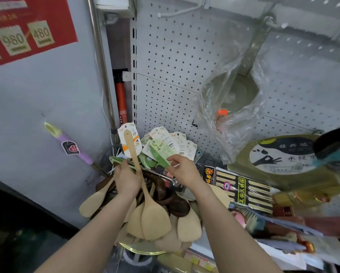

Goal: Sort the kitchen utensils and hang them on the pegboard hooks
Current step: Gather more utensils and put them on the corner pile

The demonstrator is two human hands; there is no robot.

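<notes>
My left hand (pixel 127 179) grips the handle of a pale wooden spatula (pixel 151 211), whose handle points up to a white and orange label card (pixel 130 141). The spatula's blade hangs down among several other wooden spatulas (pixel 187 223) and dark wooden spoons (pixel 177 203). My right hand (pixel 183 169) pinches a green packaged utensil (pixel 159 156) in front of a fan of white label cards (pixel 177 140). Behind them rises the white pegboard (pixel 171 62). A metal hook rod (pixel 159 174) runs under the bundle.
A ladle in a clear plastic bag (pixel 232 95) hangs on the pegboard. Packs of bamboo chopsticks (pixel 244 188) and a round green package (pixel 279 156) lie at the right. A purple-handled tool (pixel 70 144) leans against the grey wall at the left.
</notes>
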